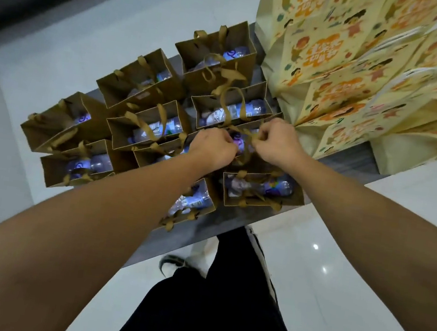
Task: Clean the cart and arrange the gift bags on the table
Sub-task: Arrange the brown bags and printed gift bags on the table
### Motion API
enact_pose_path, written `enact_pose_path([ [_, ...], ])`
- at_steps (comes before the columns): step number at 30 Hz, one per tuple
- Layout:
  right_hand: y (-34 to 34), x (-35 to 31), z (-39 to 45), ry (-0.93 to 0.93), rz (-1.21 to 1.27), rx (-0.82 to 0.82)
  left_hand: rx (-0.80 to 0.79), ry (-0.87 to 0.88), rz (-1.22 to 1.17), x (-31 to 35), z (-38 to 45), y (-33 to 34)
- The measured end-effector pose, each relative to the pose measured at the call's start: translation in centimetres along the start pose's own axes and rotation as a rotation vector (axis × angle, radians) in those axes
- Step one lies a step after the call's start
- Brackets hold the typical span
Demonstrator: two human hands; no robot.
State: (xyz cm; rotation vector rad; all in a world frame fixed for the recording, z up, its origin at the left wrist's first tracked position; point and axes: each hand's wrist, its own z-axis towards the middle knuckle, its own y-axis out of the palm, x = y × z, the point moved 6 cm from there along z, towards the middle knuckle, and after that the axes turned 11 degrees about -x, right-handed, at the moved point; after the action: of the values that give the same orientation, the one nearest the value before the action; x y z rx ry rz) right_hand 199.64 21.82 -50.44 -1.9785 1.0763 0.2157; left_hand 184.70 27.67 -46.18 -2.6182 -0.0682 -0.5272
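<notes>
Several brown paper gift bags [139,81] with ribbon handles stand packed together on a grey table [347,162], each holding a water bottle and small items. My left hand [212,147] and my right hand [279,143] meet over one brown bag [261,163] in the middle of the group. Each hand pinches one of that bag's brown ribbon handles [245,133], one from either side. The bag itself is mostly hidden under my hands.
A row of pale yellow printed gift bags [345,71] with white handles fills the right part of the table, close to my right hand. The table's near edge [172,246] runs in front of my black trousers and shoe. A glossy white floor surrounds the table.
</notes>
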Motion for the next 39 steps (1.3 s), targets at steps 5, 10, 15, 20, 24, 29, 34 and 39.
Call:
enact_pose_path([
  [5, -3.4, -4.0, -2.9, -0.003, 0.088, 0.005, 0.032, 0.076, 0.076, 1.7, -3.4, -2.1],
  [10, -8.3, -9.9, -7.8, -0.135, 0.024, 0.076, 0.123, 0.196, 0.099, 2.5, -8.3, -5.1],
  [15, -12.0, -16.5, -14.4, -0.209, -0.026, 0.185, 0.204, 0.303, 0.108, 2.7, -13.5, -7.4],
  [20, -12.8, -23.8, -20.5, -0.288, -0.116, 0.267, 0.308, 0.356, -0.016, 0.2, -18.6, -9.9],
  [24, -12.4, -30.1, -24.5, -0.370, -0.237, 0.341, 0.463, 0.351, -0.117, -3.2, -23.1, -12.7],
  [29, -11.4, -36.0, -27.5, -0.491, -0.179, 0.477, 0.586, 0.270, -0.254, -9.2, -28.0, -15.9],
  [34, -8.9, -40.9, -29.9, -0.631, -0.146, 0.475, 0.715, 0.264, -0.296, -13.7, -32.2, -18.0],
  [39, -6.8, -44.4, -31.6, -0.703, -0.172, 0.469, 0.773, 0.224, -0.296, -16.8, -34.9, -19.0],
])
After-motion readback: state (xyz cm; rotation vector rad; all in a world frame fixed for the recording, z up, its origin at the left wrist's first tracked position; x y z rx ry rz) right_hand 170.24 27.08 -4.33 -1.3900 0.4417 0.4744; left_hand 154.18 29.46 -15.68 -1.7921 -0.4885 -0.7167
